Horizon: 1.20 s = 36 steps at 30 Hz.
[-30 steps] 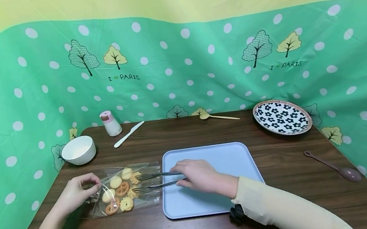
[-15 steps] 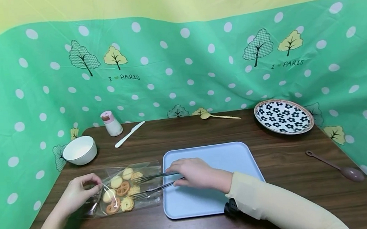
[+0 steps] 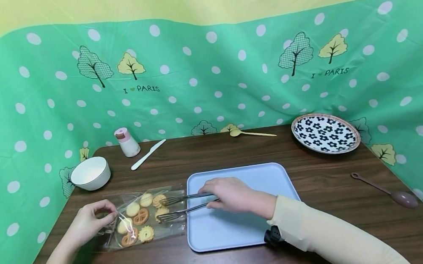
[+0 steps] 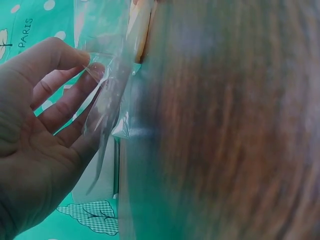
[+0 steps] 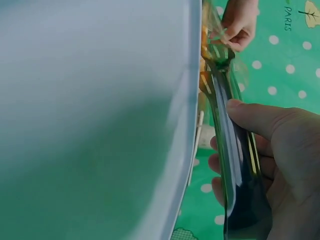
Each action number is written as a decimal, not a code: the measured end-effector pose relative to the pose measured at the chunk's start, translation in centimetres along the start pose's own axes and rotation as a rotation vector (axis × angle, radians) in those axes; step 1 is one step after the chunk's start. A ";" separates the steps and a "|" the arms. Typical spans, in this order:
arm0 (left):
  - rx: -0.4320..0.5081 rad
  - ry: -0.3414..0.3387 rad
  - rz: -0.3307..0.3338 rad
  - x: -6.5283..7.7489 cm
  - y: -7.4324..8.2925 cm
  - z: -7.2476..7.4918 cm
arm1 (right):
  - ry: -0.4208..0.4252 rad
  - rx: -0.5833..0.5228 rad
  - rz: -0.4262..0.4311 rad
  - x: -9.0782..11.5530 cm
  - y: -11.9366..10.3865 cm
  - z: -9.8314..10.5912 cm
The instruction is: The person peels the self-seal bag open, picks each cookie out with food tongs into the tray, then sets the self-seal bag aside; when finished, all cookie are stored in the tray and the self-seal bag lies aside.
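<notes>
A clear plastic bag (image 3: 176, 229) of assorted cookies lies left of the blue tray (image 3: 251, 230). My left hand (image 3: 86, 224) pinches the bag's film at its left end between thumb and index finger; in the left wrist view the film (image 4: 107, 95) stands up from the fingertips. My right hand (image 3: 234, 194), above the tray, grips dark metal tongs (image 3: 198, 195) with spread, fork-like tips. Those tips overlap the bag's right end, one at an upper swirled cookie (image 3: 159, 200), the other at a cookie (image 3: 162, 214) just below. Pretzel-shaped cookies (image 3: 141, 216) and round ones lie further left.
A white bowl (image 3: 91, 173), a pink-topped shaker (image 3: 128, 145) and a white knife (image 3: 148, 154) stand or lie at the back left. Along the back edge is a yellow spoon (image 3: 251, 133). A flowered plate (image 3: 325, 133) and a brown spoon (image 3: 389, 193) are on the right.
The tongs' tips first dip further left among the cookies, then draw back right with my right hand. Two cookies at the bag's right side have shifted right. My left hand stays put.
</notes>
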State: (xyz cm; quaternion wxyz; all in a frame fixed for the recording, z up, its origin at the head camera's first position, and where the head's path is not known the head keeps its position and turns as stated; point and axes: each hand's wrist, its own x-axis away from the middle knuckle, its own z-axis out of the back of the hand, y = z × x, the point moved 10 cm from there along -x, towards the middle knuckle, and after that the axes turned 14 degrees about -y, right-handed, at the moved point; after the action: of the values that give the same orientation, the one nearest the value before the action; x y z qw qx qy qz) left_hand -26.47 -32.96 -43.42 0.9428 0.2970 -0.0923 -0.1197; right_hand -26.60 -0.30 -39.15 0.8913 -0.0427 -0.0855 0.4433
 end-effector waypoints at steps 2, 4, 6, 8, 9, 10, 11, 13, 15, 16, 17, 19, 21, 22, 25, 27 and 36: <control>0.001 0.000 -0.002 -0.1 0.1 0.0 | -0.006 -0.011 0.005 -0.1 0.0 -0.1; 0.000 -0.001 -0.006 -0.2 0.2 0.0 | -0.014 -0.021 0.007 -0.2 -0.1 -0.2; 0.000 -0.004 -0.008 -0.4 0.3 0.0 | -0.016 -0.034 0.010 -0.4 -0.2 -0.4; 0.003 -0.010 -0.009 -0.6 0.3 0.0 | -0.015 -0.042 0.003 -0.5 -0.2 -0.5; 0.003 -0.013 -0.008 -0.6 0.3 0.0 | -0.011 -0.039 0.000 -0.5 -0.2 -0.5; 0.003 -0.016 -0.007 -0.7 0.3 0.0 | -0.007 -0.038 -0.001 -0.5 -0.2 -0.5; 0.004 -0.018 -0.006 -0.8 0.3 0.0 | -0.004 -0.038 -0.003 -0.5 -0.2 -0.5; 0.005 -0.022 -0.005 -0.8 0.4 0.0 | 0.003 -0.035 -0.002 -0.4 -0.2 -0.5; 0.010 -0.022 -0.003 -0.8 0.3 0.0 | 0.009 -0.036 0.000 -0.3 -0.2 -0.4; 0.013 -0.022 -0.004 -0.8 0.3 0.0 | 0.012 -0.038 0.002 -0.3 -0.2 -0.4; 0.017 -0.024 -0.004 -0.7 0.3 -0.1 | 0.014 -0.040 0.003 -0.2 -0.2 -0.4; 0.026 -0.025 0.000 -0.7 0.2 -0.1 | 0.017 -0.042 0.004 -0.2 -0.1 -0.4; 0.037 -0.026 0.005 -0.6 0.1 0.0 | 0.018 -0.040 0.005 -0.1 -0.1 -0.3; 0.037 -0.026 0.003 -0.6 0.2 0.0 | 0.018 -0.039 0.007 0.0 0.0 -0.3; 0.035 -0.018 -0.001 -0.4 0.4 0.1 | 0.028 -0.039 0.010 0.3 0.2 0.0; 0.029 -0.013 -0.006 -0.3 0.5 0.2 | 0.041 -0.041 0.009 0.6 0.4 0.4; 0.022 -0.020 0.012 -0.1 0.2 0.0 | 0.081 -0.058 -0.071 4.0 3.1 2.3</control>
State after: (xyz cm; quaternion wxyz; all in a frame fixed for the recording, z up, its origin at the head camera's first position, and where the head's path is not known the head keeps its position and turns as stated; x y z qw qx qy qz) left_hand -26.50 -32.75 -43.29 0.9392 0.3056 -0.1051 -0.1159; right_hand -27.08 4.70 -36.91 0.9077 -0.0833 -0.0636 0.4064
